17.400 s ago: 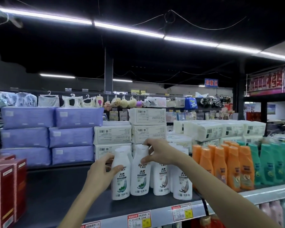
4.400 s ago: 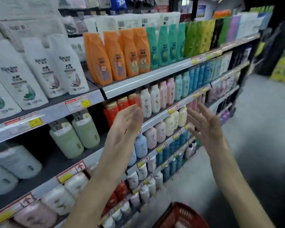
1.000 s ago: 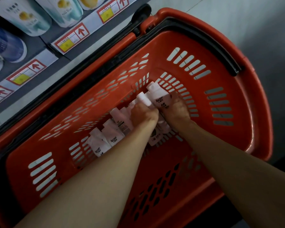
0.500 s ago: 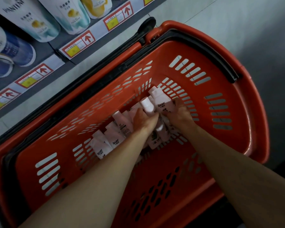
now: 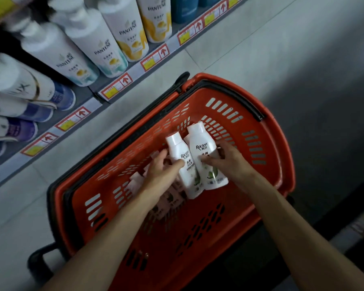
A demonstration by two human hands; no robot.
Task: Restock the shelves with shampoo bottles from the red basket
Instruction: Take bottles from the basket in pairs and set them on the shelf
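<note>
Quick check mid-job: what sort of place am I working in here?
Most likely a shop aisle, probably the hair-care section of a supermarket. Pantene bottles stand in a row, price tags with red arrows line the edge below them, and a red shopping basket sits on the tiled floor.

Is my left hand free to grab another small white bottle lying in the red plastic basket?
Probably not: the left hand already grips a white shampoo bottle; the bottles lying below are uncovered.

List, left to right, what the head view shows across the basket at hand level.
red basket's left wall → left hand → left white bottle → right white bottle → right hand → basket's right rim
</note>
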